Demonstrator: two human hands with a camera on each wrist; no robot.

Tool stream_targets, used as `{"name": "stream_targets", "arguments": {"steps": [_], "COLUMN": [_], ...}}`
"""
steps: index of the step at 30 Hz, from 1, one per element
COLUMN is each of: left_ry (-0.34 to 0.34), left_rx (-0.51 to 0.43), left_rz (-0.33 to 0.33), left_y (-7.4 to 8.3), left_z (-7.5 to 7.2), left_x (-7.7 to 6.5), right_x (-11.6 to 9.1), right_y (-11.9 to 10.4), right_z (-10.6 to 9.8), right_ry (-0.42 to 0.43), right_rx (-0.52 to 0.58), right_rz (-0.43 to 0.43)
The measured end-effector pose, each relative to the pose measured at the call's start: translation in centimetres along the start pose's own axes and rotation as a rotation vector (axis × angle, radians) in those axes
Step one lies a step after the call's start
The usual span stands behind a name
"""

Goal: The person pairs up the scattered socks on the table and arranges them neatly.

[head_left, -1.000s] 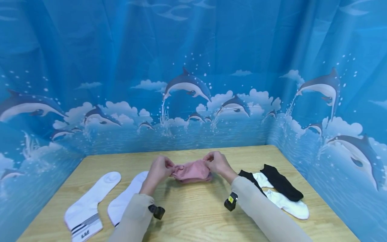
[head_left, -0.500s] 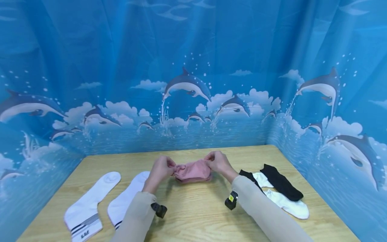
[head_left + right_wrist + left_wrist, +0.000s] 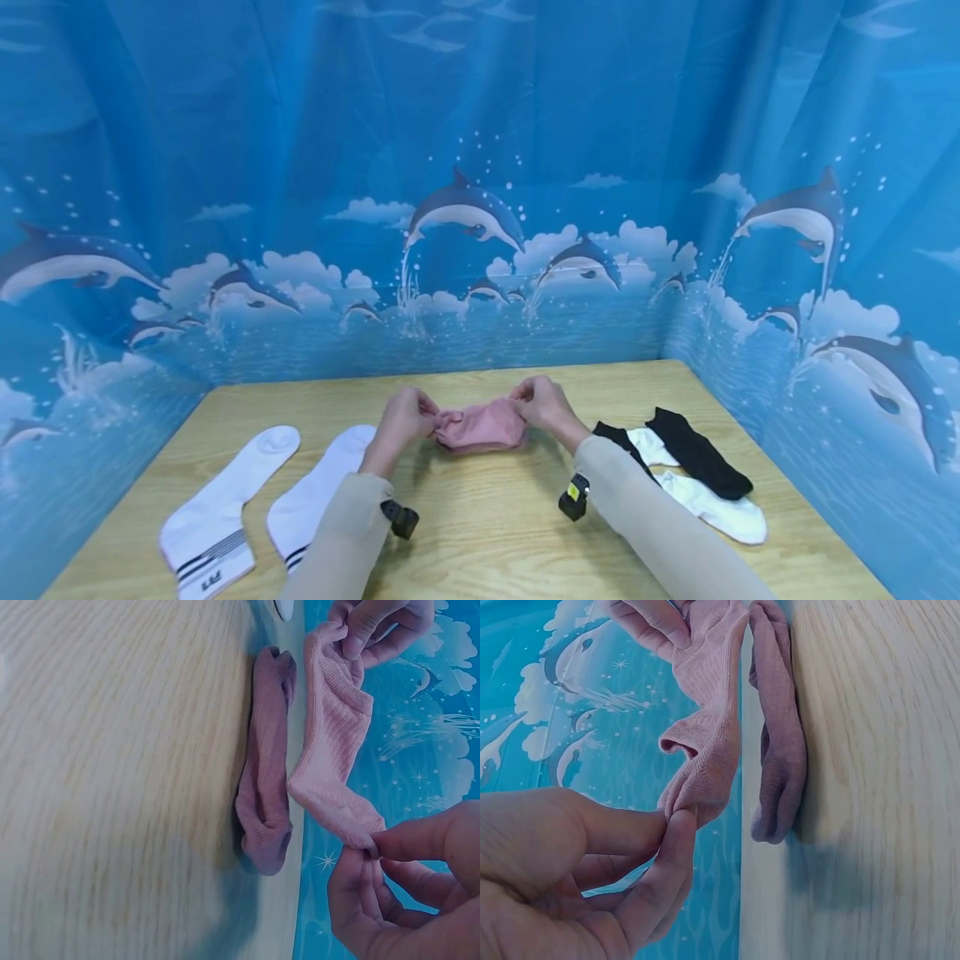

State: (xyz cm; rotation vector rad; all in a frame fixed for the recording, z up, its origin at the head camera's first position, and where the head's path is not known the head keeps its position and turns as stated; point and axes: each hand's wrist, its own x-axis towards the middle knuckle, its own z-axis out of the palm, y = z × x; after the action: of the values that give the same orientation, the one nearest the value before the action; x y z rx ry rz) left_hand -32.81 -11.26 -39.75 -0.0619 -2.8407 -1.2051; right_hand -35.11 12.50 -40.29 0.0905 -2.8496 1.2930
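A pink ankle sock (image 3: 486, 423) is stretched between the two hands, raised over the table's far middle. My left hand (image 3: 401, 425) pinches its left end between thumb and fingers. At the other end, my right hand (image 3: 543, 408) pinches the sock likewise. In the left wrist view, part of the sock's opening shows close to the left thumb. A second pink sock (image 3: 266, 761) lies on the table beneath the held one, lengthwise and apart from it in the right wrist view. From the head view it is mostly hidden.
Two white crew socks with dark stripes lie at the left, an outer sock (image 3: 217, 500) and an inner sock (image 3: 315, 492) partly behind the left sleeve. At the right, black ankle socks (image 3: 701, 454) and white ankle socks (image 3: 712, 504) overlap. A blue dolphin-print curtain (image 3: 480, 208) surrounds the table (image 3: 480, 533).
My left hand has shifted slightly to the right, and my right hand has barely moved. Both hold the same pink sock throughout. The socks on the table have not moved.
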Motion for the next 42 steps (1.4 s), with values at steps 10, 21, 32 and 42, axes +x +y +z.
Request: {"name": "stream_targets", "arguments": {"steps": [10,21,32,42], "left_ry": [0.009,0.000,-0.003,0.003], "left_rx": [0.008,0.023,0.012,0.018], "left_rz": [-0.019,-0.060,-0.070,-0.087], "left_y": [-0.4,-0.4,-0.6,-0.7], "left_z": [0.6,1.2,1.6,1.8], "left_x": [0.3,0.3,0.4,0.5], "right_x": [0.3,0.3,0.4,0.4], "right_y": [0.5,1.3,1.8,2.1], "right_z": [0.5,1.0,1.4,1.6], "right_ry": [-0.001,-0.011,-0.014,-0.004], "right_rx": [0.006,-0.021,-0.043,-0.085], "right_rz": [0.007,0.011,0.012,-0.008]}}
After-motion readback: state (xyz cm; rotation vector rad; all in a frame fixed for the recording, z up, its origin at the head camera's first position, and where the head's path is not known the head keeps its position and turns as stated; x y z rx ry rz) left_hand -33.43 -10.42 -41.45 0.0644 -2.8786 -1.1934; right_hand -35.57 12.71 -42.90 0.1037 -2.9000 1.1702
